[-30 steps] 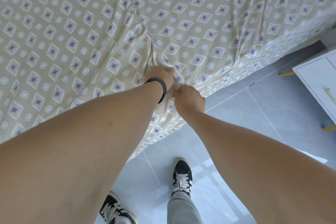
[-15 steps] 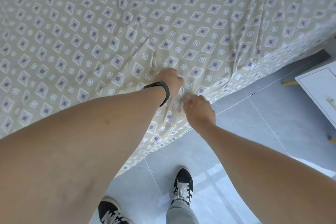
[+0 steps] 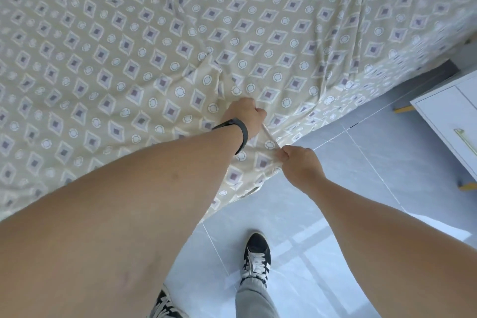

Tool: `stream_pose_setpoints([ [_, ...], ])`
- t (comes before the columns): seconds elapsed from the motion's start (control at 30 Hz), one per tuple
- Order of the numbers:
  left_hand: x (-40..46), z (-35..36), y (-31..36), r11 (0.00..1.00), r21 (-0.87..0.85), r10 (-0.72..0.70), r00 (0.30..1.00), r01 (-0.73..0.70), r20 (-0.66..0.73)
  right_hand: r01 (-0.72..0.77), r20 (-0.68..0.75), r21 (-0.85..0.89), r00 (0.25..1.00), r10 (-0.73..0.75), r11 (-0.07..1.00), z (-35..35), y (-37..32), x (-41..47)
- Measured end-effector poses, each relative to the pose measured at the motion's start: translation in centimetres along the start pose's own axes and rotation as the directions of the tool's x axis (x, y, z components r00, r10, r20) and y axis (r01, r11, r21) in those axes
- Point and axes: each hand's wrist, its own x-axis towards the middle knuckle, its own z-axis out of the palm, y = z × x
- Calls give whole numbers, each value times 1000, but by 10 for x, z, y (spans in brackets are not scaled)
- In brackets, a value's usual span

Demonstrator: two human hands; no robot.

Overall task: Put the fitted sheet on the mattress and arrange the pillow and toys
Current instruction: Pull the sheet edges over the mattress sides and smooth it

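A beige fitted sheet [image 3: 160,41] with a diamond and circle pattern covers the bed and fills the upper part of the view, its edge hanging toward the floor. My left hand [image 3: 246,115], with a black band at the wrist, grips a bunch of the sheet at the bed's corner. My right hand [image 3: 300,162] pinches the sheet's hem just below and to the right, and a taut strip of fabric runs between the two hands. Wrinkles fan out from the left hand. No pillow or toys are in view.
A grey tiled floor [image 3: 361,175] lies to the right and below. A white cabinet [image 3: 449,121] with gold handle and gold feet stands at the right edge. My two black and white shoes [image 3: 256,253] stand on the tiles by the bed.
My hands have drawn apart: the right hand moved down and right with the hem, stretching a strip of sheet between them. The view has shifted slightly.
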Motion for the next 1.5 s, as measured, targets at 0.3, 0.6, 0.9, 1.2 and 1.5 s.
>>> stream_pose_setpoints([
  [0.3,8,-9,-43,931,272,214,967,-244,136,-260,-58,-284,965,255,923,-3,8,-9],
  [0.6,-48,-56,-150,928,279,212,966,-246,147,140,-59,-366,983,-173,920,46,-117,-36],
  [0.9,-113,-164,-285,978,209,-47,995,28,88,342,66,-405,936,-346,848,103,-289,-78],
  [1.2,-196,-276,-453,963,221,-176,980,153,89,374,148,-456,927,-345,808,160,-422,-131],
  [1.5,-194,-348,-553,921,258,-328,938,291,112,376,203,-342,924,-323,861,229,-544,-137],
])
